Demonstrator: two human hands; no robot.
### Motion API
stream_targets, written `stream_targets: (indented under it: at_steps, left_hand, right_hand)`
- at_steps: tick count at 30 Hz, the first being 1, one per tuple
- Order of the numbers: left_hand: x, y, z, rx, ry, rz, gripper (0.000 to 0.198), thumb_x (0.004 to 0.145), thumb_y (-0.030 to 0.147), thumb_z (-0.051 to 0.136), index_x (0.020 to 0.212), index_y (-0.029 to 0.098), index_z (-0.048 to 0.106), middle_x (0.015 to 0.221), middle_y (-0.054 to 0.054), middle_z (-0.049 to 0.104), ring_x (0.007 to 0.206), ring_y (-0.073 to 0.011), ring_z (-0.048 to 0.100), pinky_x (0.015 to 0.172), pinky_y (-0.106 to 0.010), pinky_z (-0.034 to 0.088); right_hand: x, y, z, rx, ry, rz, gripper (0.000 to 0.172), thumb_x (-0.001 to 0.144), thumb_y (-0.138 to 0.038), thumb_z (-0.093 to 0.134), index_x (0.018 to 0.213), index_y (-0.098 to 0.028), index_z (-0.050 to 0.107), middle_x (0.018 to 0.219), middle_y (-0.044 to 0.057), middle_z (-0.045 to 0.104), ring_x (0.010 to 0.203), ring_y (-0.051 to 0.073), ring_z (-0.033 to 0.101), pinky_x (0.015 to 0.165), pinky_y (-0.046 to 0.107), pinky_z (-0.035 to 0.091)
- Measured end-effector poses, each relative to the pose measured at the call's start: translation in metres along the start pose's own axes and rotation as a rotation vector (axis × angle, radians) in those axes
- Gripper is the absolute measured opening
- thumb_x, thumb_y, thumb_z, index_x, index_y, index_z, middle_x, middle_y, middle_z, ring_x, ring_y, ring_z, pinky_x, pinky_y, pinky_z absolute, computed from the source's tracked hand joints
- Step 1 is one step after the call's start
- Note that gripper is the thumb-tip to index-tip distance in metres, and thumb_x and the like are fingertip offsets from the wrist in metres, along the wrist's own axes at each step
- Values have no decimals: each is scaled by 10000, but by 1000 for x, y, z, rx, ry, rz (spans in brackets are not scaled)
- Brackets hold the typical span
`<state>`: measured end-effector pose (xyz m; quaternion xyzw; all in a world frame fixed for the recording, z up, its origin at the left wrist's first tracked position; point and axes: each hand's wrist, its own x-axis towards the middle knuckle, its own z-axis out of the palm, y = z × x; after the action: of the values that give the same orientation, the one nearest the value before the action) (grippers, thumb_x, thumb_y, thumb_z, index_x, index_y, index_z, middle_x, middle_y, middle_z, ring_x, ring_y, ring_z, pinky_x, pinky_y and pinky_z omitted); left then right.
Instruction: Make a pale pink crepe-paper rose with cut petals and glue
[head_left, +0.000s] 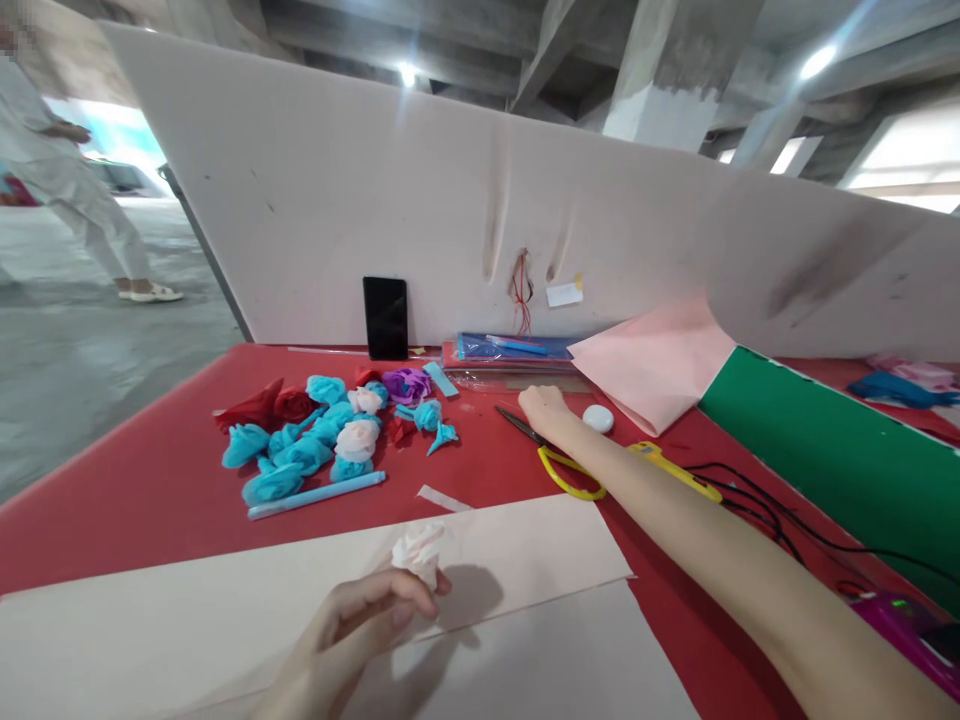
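My left hand [360, 625] pinches a small pale pink paper flower [420, 553] by its base, above a large pale pink paper sheet [225, 610] on the red table [135, 490]. My right arm stretches forward. My right hand [546, 412] rests knuckles up on the yellow-handled scissors [559, 462], its fingers curled down near the blades. Whether the fingers grip the scissors is hidden. A white round eraser-like object [598, 418] lies just right of that hand.
A heap of blue, red, white and purple paper flowers [322, 435] lies at the left. A black phone [385, 317] leans on the white board. Paper packs [517, 352], a folded pink sheet [652, 365], a green sheet [825, 460], a yellow cutter [675, 468] and black cables [757, 500] lie right. A person stands far left.
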<state>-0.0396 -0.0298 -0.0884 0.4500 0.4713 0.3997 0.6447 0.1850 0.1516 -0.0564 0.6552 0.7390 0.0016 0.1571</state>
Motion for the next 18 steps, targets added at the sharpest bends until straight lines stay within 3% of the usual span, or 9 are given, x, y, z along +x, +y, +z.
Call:
stream_targets:
  at_steps: [12,18]
  left_hand:
    - [8,-15,-11,-71,-41,62,210,710,384,604,608,225,694,861,-61,641,936,-250,541,828,-278,426]
    - [7,-10,-9,-67,-20,-5,202,731,358,593,612,220,680,897,-48,629,969,-249,530,824,-280,413]
  right_hand:
    - [-17,6,-20,-48,66,-42,304,880,-299,543,1132,-129,537,1129,98,562,966,208,579,810,398,498]
    - [-54,-33,-23,75,97,-298,246,887,-302,531,1061,-133,571,1067,75,593,934,192,588,810,397,493]
